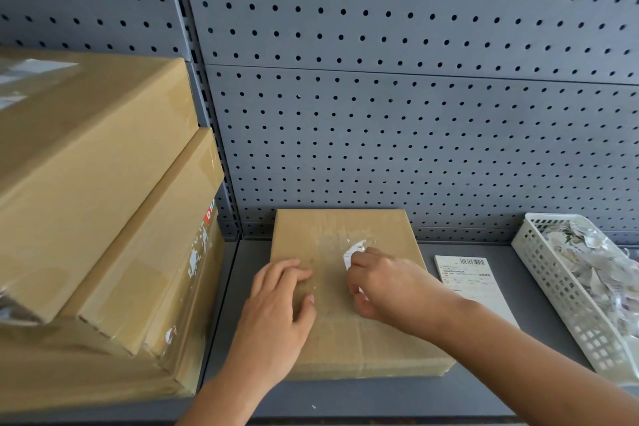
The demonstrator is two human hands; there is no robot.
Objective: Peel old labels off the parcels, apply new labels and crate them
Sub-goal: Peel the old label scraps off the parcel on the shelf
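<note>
Nearest to me, the left hand [276, 308] lies flat with relaxed fingers on the flat brown cardboard parcel [363, 346], pressing it down on the grey metal shelf [345, 398]. Just right of it, the right hand [383, 287] pinches the torn white paper scrap of old label [349, 258], which lifts off the parcel's top face above the fingertips. I judge the parcel light and stiff enough to slide if it is not pinned, so the flat left palm is the right hold. The scrap looks thin and brittle and likely tears again. I would grip it low, close to where it meets the cardboard, and pull shallow, because the top paper layer already looks scuffed pale around it. Right of the right wrist a white printed label sheet with a barcode [473, 284] lies flat on the shelf, apart from the parcel. Further right stands a white plastic lattice basket [560, 291] holding peeled paper scraps [594, 263]. Left of the left hand, large brown cardboard cartons [103, 201] are stacked. Beyond both hands rises the grey perforated metal back panel [380, 114].
</note>
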